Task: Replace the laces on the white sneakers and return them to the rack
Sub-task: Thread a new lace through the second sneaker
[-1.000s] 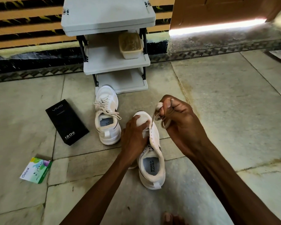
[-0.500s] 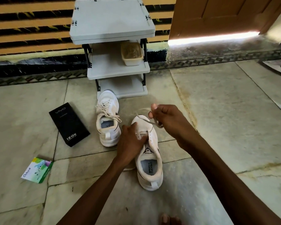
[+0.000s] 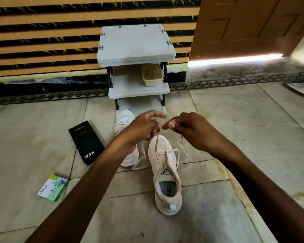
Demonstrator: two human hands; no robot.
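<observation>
Your left hand (image 3: 144, 128) and right hand (image 3: 189, 133) each pinch the lace (image 3: 156, 144) above the toe of the sneaker (image 3: 159, 156), heel toward you.

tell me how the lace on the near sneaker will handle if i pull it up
Probably floppy: the lace droops in loose loops beside the near sneaker below the right hand. Likely light, since the left hand lifts it by a pinch. It may snag at the eyelets.

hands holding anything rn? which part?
Both hold the lace of the near sneaker: left hand pinches one free strand, right hand the other, just above the toe. The sneaker itself is not gripped.
</observation>
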